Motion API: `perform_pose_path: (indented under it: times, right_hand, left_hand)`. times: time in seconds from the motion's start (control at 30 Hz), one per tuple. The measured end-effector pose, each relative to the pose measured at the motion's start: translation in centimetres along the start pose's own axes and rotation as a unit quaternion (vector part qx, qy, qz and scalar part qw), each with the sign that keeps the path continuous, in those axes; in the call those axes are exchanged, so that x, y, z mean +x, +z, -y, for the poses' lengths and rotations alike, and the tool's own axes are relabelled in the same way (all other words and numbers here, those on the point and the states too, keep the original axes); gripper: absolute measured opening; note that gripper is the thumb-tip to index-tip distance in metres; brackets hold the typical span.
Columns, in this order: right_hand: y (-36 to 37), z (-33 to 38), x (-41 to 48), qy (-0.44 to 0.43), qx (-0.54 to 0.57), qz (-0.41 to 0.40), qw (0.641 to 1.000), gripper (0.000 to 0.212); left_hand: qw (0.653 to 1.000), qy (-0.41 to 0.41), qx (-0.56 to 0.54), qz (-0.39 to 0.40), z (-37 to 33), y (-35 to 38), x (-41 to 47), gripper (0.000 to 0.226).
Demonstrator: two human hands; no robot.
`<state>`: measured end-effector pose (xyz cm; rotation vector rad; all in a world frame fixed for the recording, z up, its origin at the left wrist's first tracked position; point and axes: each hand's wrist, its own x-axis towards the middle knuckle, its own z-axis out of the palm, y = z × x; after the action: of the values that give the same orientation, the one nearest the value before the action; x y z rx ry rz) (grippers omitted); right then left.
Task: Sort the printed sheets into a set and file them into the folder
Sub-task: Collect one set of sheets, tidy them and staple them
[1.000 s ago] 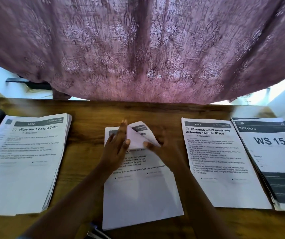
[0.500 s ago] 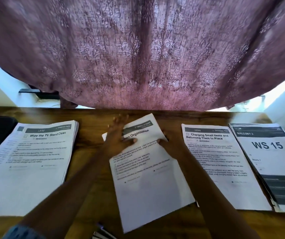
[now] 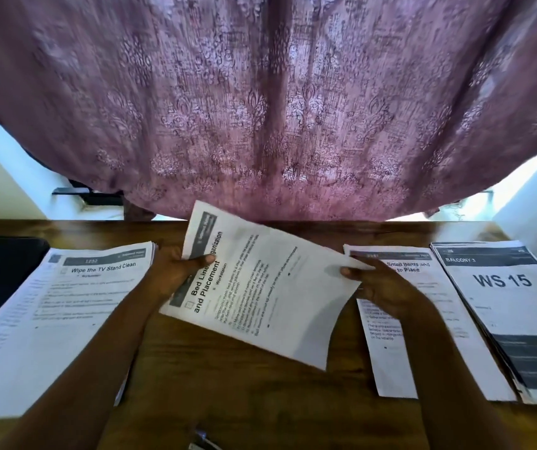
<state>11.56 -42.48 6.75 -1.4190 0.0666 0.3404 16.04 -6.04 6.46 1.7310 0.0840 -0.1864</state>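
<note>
The left hand [image 3: 176,271] grips the left end of the held sheets [image 3: 270,297], thumb on top. The right hand [image 3: 387,290] pinches their right edge. The sheets hang tilted over the bare middle of the table [image 3: 228,401], between the TV-stand stack [image 3: 65,319] and the charging stack [image 3: 422,345]. The WS 15 stack [image 3: 500,313] lies far right.

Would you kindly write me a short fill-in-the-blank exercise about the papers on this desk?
1. The left hand and right hand grip the lifted sheets, whose title ends "and ____".
2. The left stack is headed "Wipe the TV ____ Clean".
3. The far-right stack reads "WS ____".
Missing: Placement; Stand; 15.
</note>
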Motion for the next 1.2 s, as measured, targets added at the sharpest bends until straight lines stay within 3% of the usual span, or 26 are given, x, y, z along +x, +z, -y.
perform_pose_path:
  times: [0.07, 0.17, 0.2, 0.33, 0.4, 0.47, 0.6, 0.73, 0.87, 1.1, 1.2]
  right_hand:
    - [1.1, -1.6, -0.1, -0.018, 0.051, -0.057, 0.997, 0.078]
    - [3.3, -1.4, -0.8, -0.074, 0.005, -0.150, 0.986, 0.029]
    - [4.2, -0.7, -1.2, -0.104, -0.011, -0.176, 0.979, 0.022]
    - [7.9, 1.1, -2.9, -0.266, -0.165, -0.274, 0.909, 0.008]
    - [9.4, 0.0, -3.3, -0.273, -0.256, -0.286, 0.882, 0.021]
    - [10.7, -1.6, -3.8, -0.210, -0.302, -0.302, 0.880, 0.036]
    - [12.8, -1.1, -5.8, -0.094, -0.234, -0.274, 0.928, 0.055]
    - [11.2, -3.2, -3.5, -0.146, -0.238, -0.333, 0.901, 0.070]
    - [11.3, -4.3, -2.7, -0.127, -0.226, -0.289, 0.922, 0.043]
    - [11.0, -3.9, -1.8, -0.122, -0.193, -0.345, 0.910, 0.066]
    - [8.9, -2.3, -0.9, -0.104, -0.187, -0.335, 0.918, 0.046]
  left_hand:
    - [0.999, 0.003, -0.028, -0.036, 0.7, 0.5, -0.7, 0.015]
    - [0.992, 0.031, -0.059, -0.107, 0.4, 1.3, -2.2, 0.017]
    - [0.988, 0.057, -0.053, -0.131, -0.3, 1.7, -3.1, 0.016]
    - [0.948, 0.212, 0.057, -0.230, -2.9, 3.6, -7.6, 0.024]
    - [0.946, 0.196, 0.110, -0.235, -2.4, 4.5, -9.1, 0.035]
    - [0.956, 0.144, 0.159, -0.202, -0.9, 5.4, -9.6, 0.046]
    - [0.945, 0.124, 0.223, -0.207, 0.4, 7.3, -10.8, 0.036]
    - [0.951, 0.101, 0.208, -0.204, 0.9, 6.2, -10.1, 0.037]
    - [0.962, 0.082, 0.184, -0.183, 3.3, 5.7, -8.9, 0.036]
    - [0.979, 0.061, 0.099, -0.170, 3.9, 4.4, -7.6, 0.036]
    - [0.987, 0.036, 0.013, -0.157, 3.3, 2.4, -6.8, 0.033]
